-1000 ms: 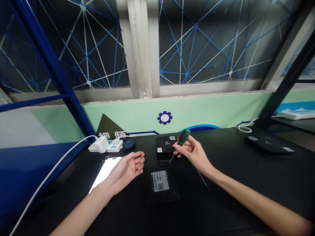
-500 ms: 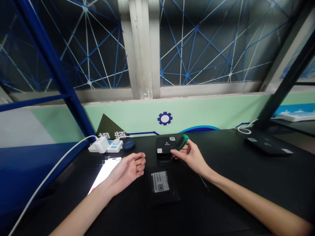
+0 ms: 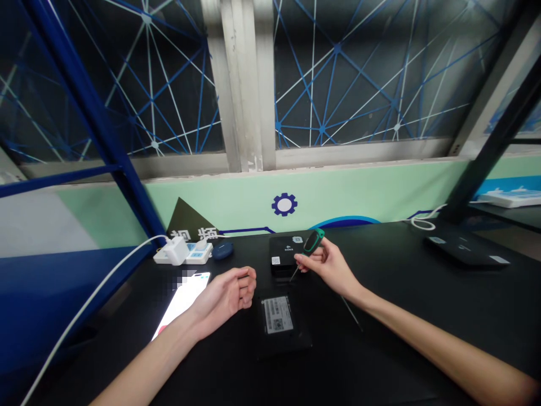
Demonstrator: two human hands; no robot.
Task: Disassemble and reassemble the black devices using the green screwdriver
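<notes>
My right hand (image 3: 327,268) grips a screwdriver (image 3: 313,242) with a green and black handle; its thin shaft slants down to the left. The shaft's tip is just in front of a small black box (image 3: 281,251) with white stickers. Closer to me lies a flat black device (image 3: 296,338) with a white printed label (image 3: 277,314), flat on the desk. To the left of this device, my left hand (image 3: 234,290) hovers palm inward, its fingers loosely curled and nothing visible in them. A thin rod (image 3: 351,313) lies beneath my right wrist.
Partly behind my left forearm lies a lit phone (image 3: 181,301). A white power strip (image 3: 198,254) with a plugged-in charger (image 3: 176,250) and a dark blue case (image 3: 222,250) sit at the back left. Another flat black box (image 3: 467,251) lies far right.
My left hand has shifted slightly right, nearer the labelled device. The screwdriver tip has moved slightly left and down, with my right hand still holding it.
</notes>
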